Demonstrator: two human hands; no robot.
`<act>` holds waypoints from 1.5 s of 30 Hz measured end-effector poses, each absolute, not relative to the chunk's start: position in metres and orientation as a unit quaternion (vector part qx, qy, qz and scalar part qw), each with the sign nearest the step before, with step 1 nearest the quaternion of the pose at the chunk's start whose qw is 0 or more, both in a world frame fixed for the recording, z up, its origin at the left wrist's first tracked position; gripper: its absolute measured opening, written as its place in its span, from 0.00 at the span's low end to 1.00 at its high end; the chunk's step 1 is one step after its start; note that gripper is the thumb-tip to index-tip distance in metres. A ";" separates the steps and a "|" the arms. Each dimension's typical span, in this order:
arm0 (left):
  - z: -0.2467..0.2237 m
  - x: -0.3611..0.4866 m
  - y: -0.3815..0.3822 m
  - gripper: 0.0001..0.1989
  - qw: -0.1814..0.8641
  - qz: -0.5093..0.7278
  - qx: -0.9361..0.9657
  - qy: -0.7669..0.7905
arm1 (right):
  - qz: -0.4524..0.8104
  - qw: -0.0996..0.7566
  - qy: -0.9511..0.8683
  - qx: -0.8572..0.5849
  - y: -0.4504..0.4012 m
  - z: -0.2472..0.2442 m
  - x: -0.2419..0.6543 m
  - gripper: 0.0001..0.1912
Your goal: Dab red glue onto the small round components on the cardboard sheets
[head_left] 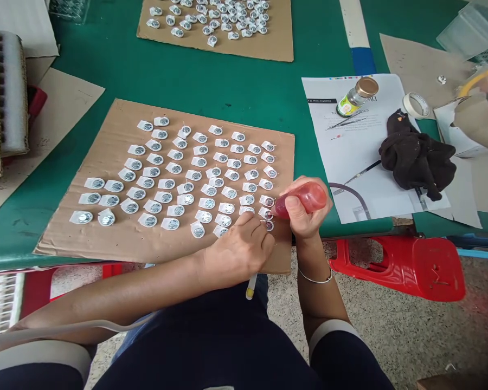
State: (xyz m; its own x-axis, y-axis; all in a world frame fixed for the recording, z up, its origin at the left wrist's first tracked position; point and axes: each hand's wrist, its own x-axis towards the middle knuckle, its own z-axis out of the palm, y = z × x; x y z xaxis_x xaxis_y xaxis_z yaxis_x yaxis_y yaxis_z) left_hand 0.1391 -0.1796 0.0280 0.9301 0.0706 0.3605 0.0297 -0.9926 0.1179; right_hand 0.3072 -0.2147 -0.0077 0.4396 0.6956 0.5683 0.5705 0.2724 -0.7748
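Note:
My right hand point(307, 216) is wrapped around a soft red squeeze bottle point(309, 196), its narrow end pointing down and left at the right column of small pieces. These are silver round pieces point(171, 223) on white tabs, spread in rows on a brown cardboard sheet point(65, 238). My left hand point(244, 244) is closed low over the same corner of the sheet, close to the bottle's tip. Its fingertips hide whatever they pinch. A pale stick with a yellow end point(250, 287) shows below this hand; I cannot tell whether the hand holds it.
Another cardboard sheet point(211, 49) with many similar pieces lies farther back. To the right are a printed paper point(321, 124), a gold-capped jar point(355, 97), a black cloth point(417, 154) and a tape roll point(416, 105). A red stool point(435, 268) stands by the green table point(248, 89).

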 end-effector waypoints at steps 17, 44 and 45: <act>0.028 0.139 -0.180 0.10 0.067 0.178 0.981 0.028 | 0.023 0.609 -0.514 -0.603 -0.214 -0.008 0.308 0.11; 0.036 0.139 -0.152 0.07 0.263 0.125 0.955 0.053 | -0.044 0.619 -0.522 -0.586 -0.223 -0.011 0.305 0.12; 0.038 0.139 -0.149 0.07 0.283 0.122 0.950 0.053 | -0.046 0.623 -0.518 -0.585 -0.223 -0.011 0.305 0.11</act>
